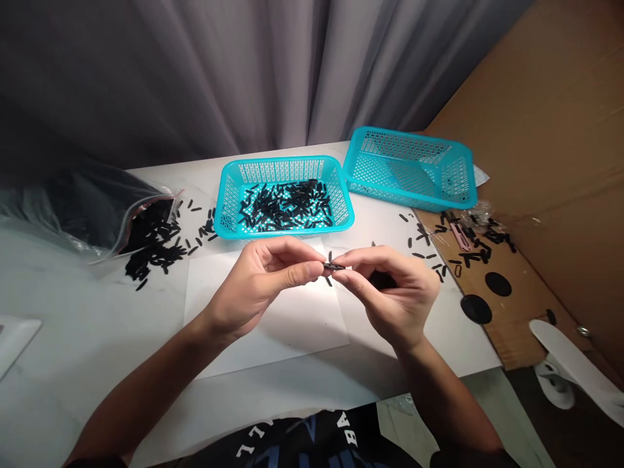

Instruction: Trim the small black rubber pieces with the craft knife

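My left hand [266, 276] and my right hand [392, 283] meet over a white paper sheet [263, 331]. Between them is a small black clip [334, 266], slim and pointed, with a slot along it. Each hand pinches one end of it between thumb and forefinger. Just beyond the fingertips a couple of similar black pieces lie on the paper, partly hidden by my hands. A turquoise basket [284, 234] behind the hands holds a heap of slim black pieces [292, 205].
At the left, a clear plastic bag [92, 218] spills black pieces onto the white table. A second turquoise basket [409, 198] stands at the back right. More pieces, a pink clip [461, 237] and two black discs [476, 309] lie around the cardboard [509, 312].
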Motion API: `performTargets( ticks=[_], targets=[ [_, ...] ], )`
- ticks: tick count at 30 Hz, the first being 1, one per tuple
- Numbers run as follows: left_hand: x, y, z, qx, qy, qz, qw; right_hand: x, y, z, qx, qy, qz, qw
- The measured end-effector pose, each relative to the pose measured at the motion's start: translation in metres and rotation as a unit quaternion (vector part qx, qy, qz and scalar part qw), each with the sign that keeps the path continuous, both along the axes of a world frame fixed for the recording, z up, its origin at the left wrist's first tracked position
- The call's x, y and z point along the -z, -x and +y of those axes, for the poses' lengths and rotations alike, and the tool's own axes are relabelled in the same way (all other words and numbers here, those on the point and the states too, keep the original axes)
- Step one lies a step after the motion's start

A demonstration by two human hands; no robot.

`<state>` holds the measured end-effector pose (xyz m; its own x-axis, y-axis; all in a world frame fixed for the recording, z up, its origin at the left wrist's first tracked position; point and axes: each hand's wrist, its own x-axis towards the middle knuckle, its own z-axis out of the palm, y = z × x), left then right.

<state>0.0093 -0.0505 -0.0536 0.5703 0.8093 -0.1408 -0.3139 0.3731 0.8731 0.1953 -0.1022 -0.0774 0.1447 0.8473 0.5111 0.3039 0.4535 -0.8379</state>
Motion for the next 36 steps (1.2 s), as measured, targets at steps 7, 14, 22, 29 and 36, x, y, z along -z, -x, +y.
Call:
performTargets(
  ticks=[7, 14, 22, 29, 36],
  targets=[
    [0.0011, -0.0004, 0.0008, -0.023, 0.001, 0.018, 1.0, 0.0019, 0.0008, 0.0009, 0.005, -0.01, 0.001, 1.0],
    [0.0039, 0.0025, 0.0035, -0.033, -0.06, 0.059, 0.996, 0.0017, 0.0009, 0.0026, 0.021, -0.031, -0.012, 0.999],
    [0.0021, 0.004, 0.0023, -0.039, -0.091, 0.071, 0.993, 0.0041, -0.0008, 0.0013, 0.024, -0.026, -0.018, 0.999],
    [0.0017, 0.0036, 0.0026, -0.041, -0.095, 0.076, 0.992, 0.003, -0.0008, 0.0021, 0.034, -0.015, -0.033, 0.999],
    [0.0017, 0.0031, 0.0029, -0.034, -0.102, 0.087, 0.99, 0.002, -0.0005, 0.0035, 0.025, -0.017, -0.024, 0.999]
  ],
)
